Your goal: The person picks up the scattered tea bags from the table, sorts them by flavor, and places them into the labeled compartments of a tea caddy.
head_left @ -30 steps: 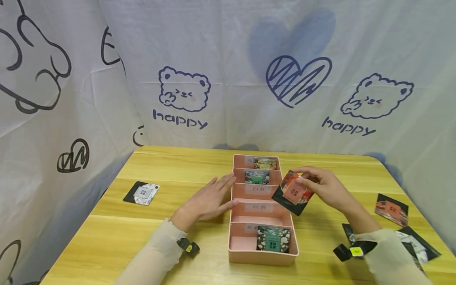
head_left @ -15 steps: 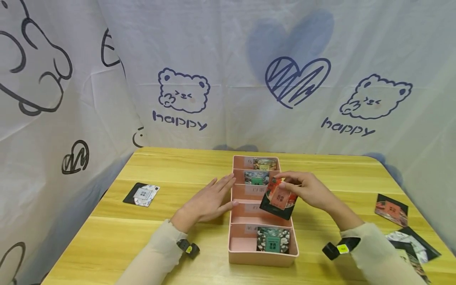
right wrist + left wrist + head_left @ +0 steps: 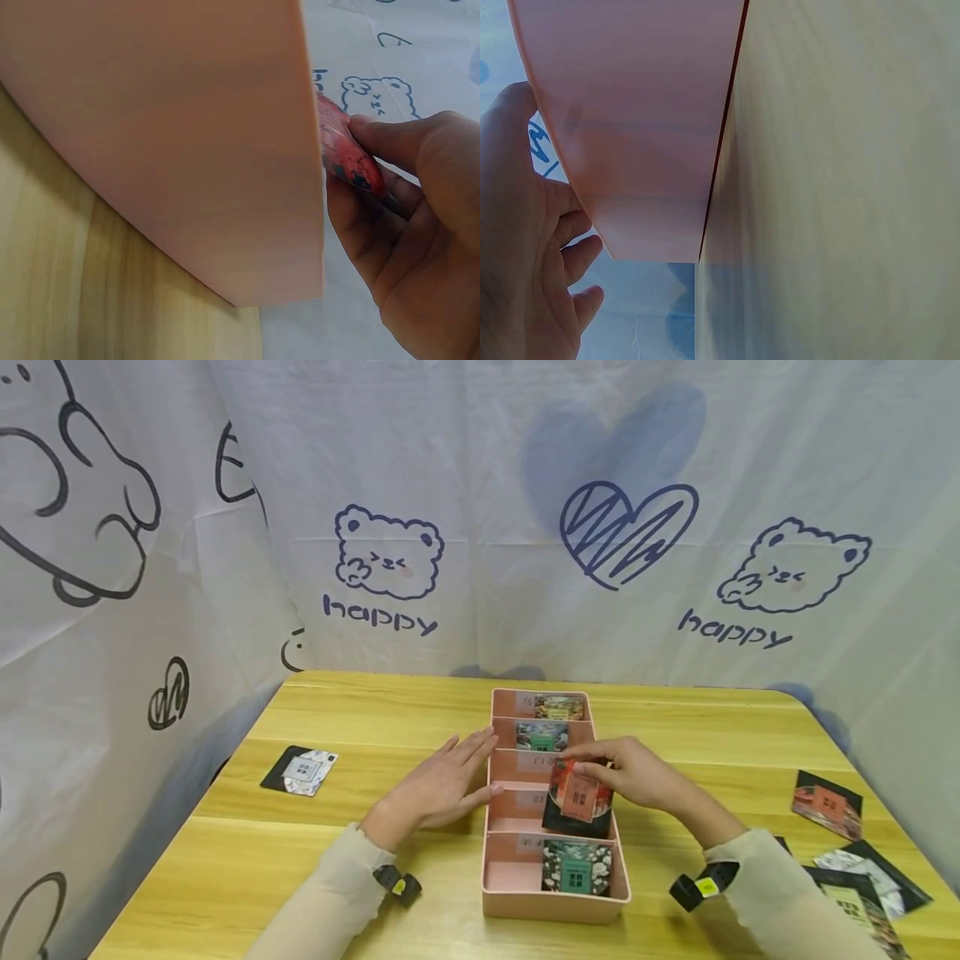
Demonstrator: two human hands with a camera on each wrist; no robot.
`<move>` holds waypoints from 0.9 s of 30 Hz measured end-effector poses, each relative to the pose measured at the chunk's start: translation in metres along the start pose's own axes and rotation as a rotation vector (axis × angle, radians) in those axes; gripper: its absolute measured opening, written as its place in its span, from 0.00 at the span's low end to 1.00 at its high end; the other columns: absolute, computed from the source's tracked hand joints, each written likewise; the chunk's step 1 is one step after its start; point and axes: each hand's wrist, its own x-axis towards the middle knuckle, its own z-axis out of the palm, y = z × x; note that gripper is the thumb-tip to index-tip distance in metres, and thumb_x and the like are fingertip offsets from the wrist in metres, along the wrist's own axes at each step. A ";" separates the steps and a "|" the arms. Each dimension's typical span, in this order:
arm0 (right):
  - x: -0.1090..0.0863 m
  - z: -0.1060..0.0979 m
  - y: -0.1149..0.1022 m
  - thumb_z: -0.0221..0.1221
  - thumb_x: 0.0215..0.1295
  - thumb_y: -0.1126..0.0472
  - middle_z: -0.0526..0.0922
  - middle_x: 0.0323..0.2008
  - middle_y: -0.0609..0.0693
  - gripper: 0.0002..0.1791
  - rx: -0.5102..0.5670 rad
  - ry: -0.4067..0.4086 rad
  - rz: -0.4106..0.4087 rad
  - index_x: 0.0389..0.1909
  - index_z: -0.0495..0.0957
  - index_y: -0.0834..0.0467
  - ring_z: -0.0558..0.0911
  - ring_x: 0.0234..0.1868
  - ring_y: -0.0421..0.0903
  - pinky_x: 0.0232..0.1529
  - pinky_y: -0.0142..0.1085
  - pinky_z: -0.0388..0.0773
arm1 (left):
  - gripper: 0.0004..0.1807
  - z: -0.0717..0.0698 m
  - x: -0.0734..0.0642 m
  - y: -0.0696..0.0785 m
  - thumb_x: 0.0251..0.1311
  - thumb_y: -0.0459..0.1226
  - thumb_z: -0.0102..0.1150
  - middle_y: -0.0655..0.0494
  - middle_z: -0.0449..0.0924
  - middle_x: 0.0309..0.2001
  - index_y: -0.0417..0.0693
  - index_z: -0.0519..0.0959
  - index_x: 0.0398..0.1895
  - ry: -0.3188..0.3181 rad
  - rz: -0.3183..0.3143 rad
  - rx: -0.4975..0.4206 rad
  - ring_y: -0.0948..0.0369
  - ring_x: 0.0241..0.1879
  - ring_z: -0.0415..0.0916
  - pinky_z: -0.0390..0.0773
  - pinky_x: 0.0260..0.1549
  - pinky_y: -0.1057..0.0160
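Observation:
My right hand [image 3: 633, 777] pinches a red and black tea sachet [image 3: 576, 802] by its top edge. The sachet stands over the red-labelled compartment of a pink divided box [image 3: 555, 906], its lower part at the divider in front. In the right wrist view the thumb presses on the red sachet [image 3: 349, 150] just past the box wall. My left hand [image 3: 438, 785] rests along the box's left rim with fingers extended; in the left wrist view its fingertips [image 3: 589, 251] touch that rim. A green floral sachet [image 3: 576, 867] stands in the nearest compartment.
Two more sachets stand in the far compartments, one green-labelled [image 3: 542, 737] and one yellowish [image 3: 558, 707]. A white and black sachet [image 3: 300, 770] lies at the table's left. Several sachets, including a red one [image 3: 828, 803], lie at the right. A printed cloth [image 3: 480, 610] hangs behind.
My right hand has carried the red and black sachet left and down, from beside the box to over its compartment. The left hand has stayed at the rim.

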 end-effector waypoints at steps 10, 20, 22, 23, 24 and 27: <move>0.002 0.008 0.002 0.55 0.73 0.59 0.85 0.39 0.44 0.14 -0.052 -0.009 -0.052 0.55 0.82 0.52 0.68 0.16 0.34 0.19 0.30 0.70 | 0.45 0.001 0.000 -0.001 0.71 0.65 0.22 0.49 0.40 0.78 0.43 0.44 0.78 0.012 0.008 -0.016 0.52 0.76 0.44 0.44 0.73 0.51; -0.001 0.012 0.000 0.56 0.71 0.65 0.83 0.49 0.49 0.17 -0.163 -0.059 -0.128 0.58 0.81 0.53 0.72 0.26 0.34 0.29 0.31 0.75 | 0.45 -0.001 -0.001 0.001 0.70 0.66 0.23 0.49 0.40 0.78 0.43 0.44 0.78 0.018 0.006 -0.009 0.53 0.76 0.44 0.45 0.73 0.50; -0.001 0.013 0.001 0.56 0.71 0.65 0.83 0.44 0.45 0.17 -0.198 -0.070 -0.148 0.57 0.81 0.52 0.73 0.29 0.34 0.30 0.31 0.75 | 0.46 -0.001 -0.001 0.001 0.70 0.66 0.22 0.50 0.40 0.78 0.43 0.44 0.78 0.015 0.002 -0.008 0.53 0.76 0.44 0.45 0.73 0.50; -0.001 0.014 0.001 0.56 0.71 0.65 0.82 0.41 0.42 0.16 -0.216 -0.076 -0.164 0.57 0.82 0.52 0.72 0.29 0.33 0.30 0.31 0.74 | 0.46 0.000 -0.001 0.001 0.70 0.66 0.22 0.50 0.39 0.78 0.43 0.44 0.78 0.014 -0.001 -0.007 0.53 0.76 0.43 0.46 0.73 0.50; -0.001 0.014 0.001 0.57 0.70 0.65 0.80 0.38 0.40 0.16 -0.233 -0.081 -0.181 0.56 0.82 0.52 0.71 0.28 0.33 0.30 0.30 0.74 | 0.46 0.000 -0.001 0.001 0.70 0.66 0.22 0.50 0.39 0.78 0.43 0.44 0.78 0.013 -0.003 -0.006 0.54 0.76 0.43 0.46 0.73 0.50; -0.001 0.016 0.001 0.58 0.69 0.67 0.74 0.31 0.36 0.16 -0.281 -0.086 -0.243 0.53 0.84 0.52 0.68 0.26 0.33 0.28 0.29 0.72 | 0.46 0.000 -0.001 0.002 0.70 0.66 0.22 0.51 0.39 0.78 0.43 0.44 0.78 0.013 -0.004 -0.008 0.54 0.76 0.42 0.46 0.73 0.49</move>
